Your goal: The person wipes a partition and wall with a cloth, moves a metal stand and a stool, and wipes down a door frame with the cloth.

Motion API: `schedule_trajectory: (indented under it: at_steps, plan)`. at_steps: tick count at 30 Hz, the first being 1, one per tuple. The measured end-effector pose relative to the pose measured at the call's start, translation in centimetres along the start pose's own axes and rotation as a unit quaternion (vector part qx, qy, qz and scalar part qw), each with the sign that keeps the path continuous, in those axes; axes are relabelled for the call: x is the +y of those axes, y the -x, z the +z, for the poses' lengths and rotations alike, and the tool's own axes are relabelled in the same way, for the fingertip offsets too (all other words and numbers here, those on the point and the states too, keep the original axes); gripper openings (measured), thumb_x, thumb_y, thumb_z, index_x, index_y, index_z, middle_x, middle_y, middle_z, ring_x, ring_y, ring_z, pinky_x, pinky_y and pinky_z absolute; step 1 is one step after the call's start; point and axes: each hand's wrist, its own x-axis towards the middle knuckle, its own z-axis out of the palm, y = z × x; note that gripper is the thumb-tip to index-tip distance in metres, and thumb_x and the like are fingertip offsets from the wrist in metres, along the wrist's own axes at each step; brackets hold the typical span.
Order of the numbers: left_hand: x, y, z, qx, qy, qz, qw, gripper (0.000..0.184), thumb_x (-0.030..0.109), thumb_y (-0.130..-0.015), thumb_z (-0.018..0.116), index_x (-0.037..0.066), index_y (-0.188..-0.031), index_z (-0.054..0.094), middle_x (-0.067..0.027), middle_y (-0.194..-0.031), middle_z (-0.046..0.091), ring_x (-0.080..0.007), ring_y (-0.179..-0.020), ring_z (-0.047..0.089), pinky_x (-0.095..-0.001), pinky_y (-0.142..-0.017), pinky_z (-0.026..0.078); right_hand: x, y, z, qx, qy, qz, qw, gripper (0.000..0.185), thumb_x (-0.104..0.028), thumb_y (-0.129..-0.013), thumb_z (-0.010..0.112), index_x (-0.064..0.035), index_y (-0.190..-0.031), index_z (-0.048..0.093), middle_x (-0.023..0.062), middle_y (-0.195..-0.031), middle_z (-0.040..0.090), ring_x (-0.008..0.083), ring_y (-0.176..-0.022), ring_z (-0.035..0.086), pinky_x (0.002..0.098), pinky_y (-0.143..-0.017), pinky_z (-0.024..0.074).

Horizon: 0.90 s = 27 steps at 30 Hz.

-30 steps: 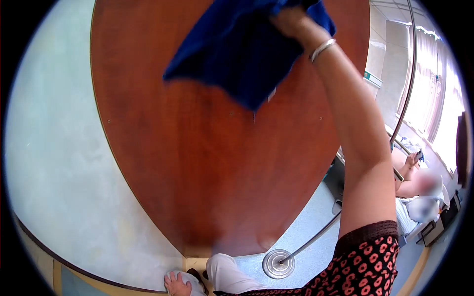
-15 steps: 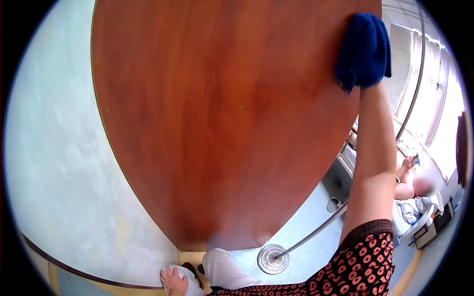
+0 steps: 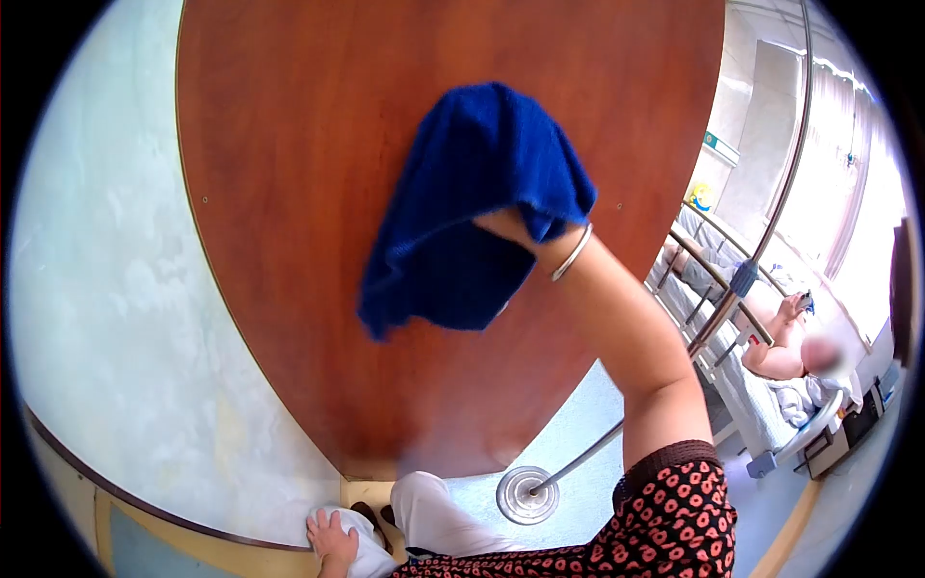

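Observation:
A dark blue cloth [image 3: 482, 154] lies draped over my right hand [image 3: 515, 229] against the reddish-brown wooden panel [image 3: 299, 173]. The fingers of that hand are mostly covered by the fabric, and a silver bangle [image 3: 572, 255] circles the wrist. One corner of the cloth hangs down to the left. Low in the view, my left hand [image 3: 332, 539] rests on my leg in light trousers [image 3: 434, 515], its fingers spread and holding nothing.
To the left is a pale marbled wall [image 3: 96, 241]. A metal pole on a round base [image 3: 528, 495] stands at the lower right. Beyond it, a person [image 3: 785, 337] lies on a railed bed [image 3: 771, 429] beside a curtained window [image 3: 848, 183].
My right hand has carried the blue cloth left and down from the panel's upper right edge to its middle. More of the bed shows now. My left hand stays on my leg.

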Motion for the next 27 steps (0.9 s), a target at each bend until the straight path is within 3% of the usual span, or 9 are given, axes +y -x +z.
schedule_trajectory:
  at_steps: [2,4,6,7,11,17,27]
  plan:
    - [0.1,0.2,-0.3,0.002,0.005,0.013,1.0,0.056,0.035,-0.072,0.059,0.01,-0.121,0.049,-0.0152,-0.134,0.032,-0.0412,-0.125,0.023,-0.0518,-0.101,0.022,2.6,-0.9,0.1,0.022,0.004,-0.021,1.0,0.05,-0.032,-0.067,0.069,-0.0075,-0.108,0.055,0.0198,-0.115,0.052,0.0351,-0.108,0.047,0.0379,-0.096,0.0365]
    - [0.2,0.2,-0.2,0.004,0.001,0.014,1.0,0.056,0.035,-0.072,0.059,0.01,-0.121,0.049,-0.0152,-0.134,0.032,-0.0412,-0.125,0.023,-0.0517,-0.101,0.022,5.0,-3.3,-1.1,-0.103,0.119,0.045,0.986,0.052,-0.03,-0.08,0.057,-0.0107,-0.127,0.048,0.0134,-0.131,0.045,0.0312,-0.125,0.036,0.0369,-0.108,0.0232]
    - [0.0,0.3,-0.1,0.007,-0.001,0.013,1.0,0.056,0.034,-0.072,0.059,0.01,-0.121,0.048,-0.0151,-0.134,0.032,-0.0413,-0.125,0.023,-0.0516,-0.101,0.022,7.1,-4.8,-3.6,0.06,0.288,-0.067,0.954,0.036,-0.023,-0.086,0.043,0.0002,-0.109,0.058,0.0183,-0.113,0.057,0.0301,-0.106,0.054,0.0379,-0.094,0.0391]
    - [0.0,0.3,0.0,0.013,-0.005,0.017,1.0,0.055,0.034,-0.072,0.058,0.01,-0.121,0.048,-0.015,-0.134,0.032,-0.0412,-0.125,0.023,-0.0514,-0.101,0.022,8.8,-5.8,-4.7,0.06,0.304,-0.048,0.949,0.036,-0.023,-0.087,0.043,-0.0001,-0.109,0.058,0.0181,-0.114,0.057,0.0301,-0.106,0.054,0.038,-0.095,0.0386]
    - [0.3,0.2,-0.4,0.013,-0.012,0.024,1.0,0.055,0.034,-0.072,0.059,0.009,-0.121,0.049,-0.015,-0.133,0.033,-0.0411,-0.124,0.023,-0.051,-0.1,0.023,15.9,-8.3,-8.0,0.016,0.319,0.055,0.946,0.035,-0.023,-0.088,0.041,-0.0014,-0.11,0.057,0.0171,-0.115,0.056,0.0303,-0.108,0.052,0.0383,-0.096,0.0367]
    - [0.2,-0.1,0.3,0.024,-0.016,0.009,1.0,0.056,0.033,-0.071,0.06,0.009,-0.12,0.049,-0.0151,-0.133,0.033,-0.0413,-0.123,0.024,-0.0515,-0.099,0.024,24.3,-7.2,-9.8,0.046,0.309,0.091,0.945,0.034,-0.024,-0.09,0.039,-0.0033,-0.112,0.056,0.0157,-0.117,0.055,0.0306,-0.11,0.049,0.0388,-0.098,0.0338]
    - [0.8,0.1,-0.5,0.021,-0.001,0.016,1.0,0.054,0.033,-0.073,0.06,0.008,-0.12,0.049,-0.0156,-0.131,0.034,-0.0422,-0.123,0.024,-0.0517,-0.099,0.024,24.8,2.2,-9.0,0.105,0.258,0.06,0.959,0.033,-0.025,-0.094,0.036,-0.0066,-0.114,0.055,0.0133,-0.121,0.052,0.031,-0.115,0.044,0.0395,-0.101,0.029]
